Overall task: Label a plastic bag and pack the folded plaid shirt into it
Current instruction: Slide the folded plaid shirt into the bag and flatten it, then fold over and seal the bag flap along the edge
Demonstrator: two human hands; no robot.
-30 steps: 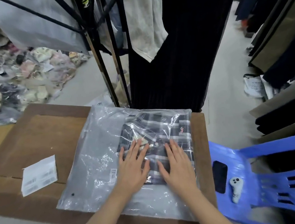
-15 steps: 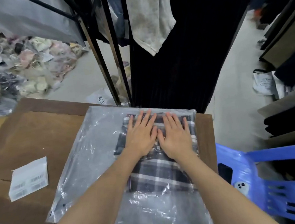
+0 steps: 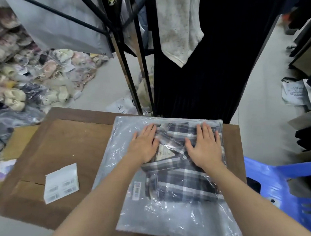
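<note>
A clear plastic bag (image 3: 171,218) lies flat on the brown cardboard surface (image 3: 63,143), and the folded plaid shirt (image 3: 182,179) is inside it, pushed toward the far end. A small barcode label (image 3: 136,190) shows on the bag's left side. My left hand (image 3: 143,143) rests flat, fingers spread, on the bag over the shirt's far left corner. My right hand (image 3: 204,145) lies flat on the bag over the shirt's far right part. Neither hand grips anything.
A white sheet of barcode labels (image 3: 61,182) lies on the cardboard to the left. A blue plastic chair (image 3: 289,191) stands close on the right. A black clothes rack (image 3: 127,63) with hanging garments stands just beyond. Bagged goods (image 3: 15,73) are piled at far left.
Both hands slid from the shirt's near middle to its far end, then spread apart toward the far corners, staying flat on the bag.
</note>
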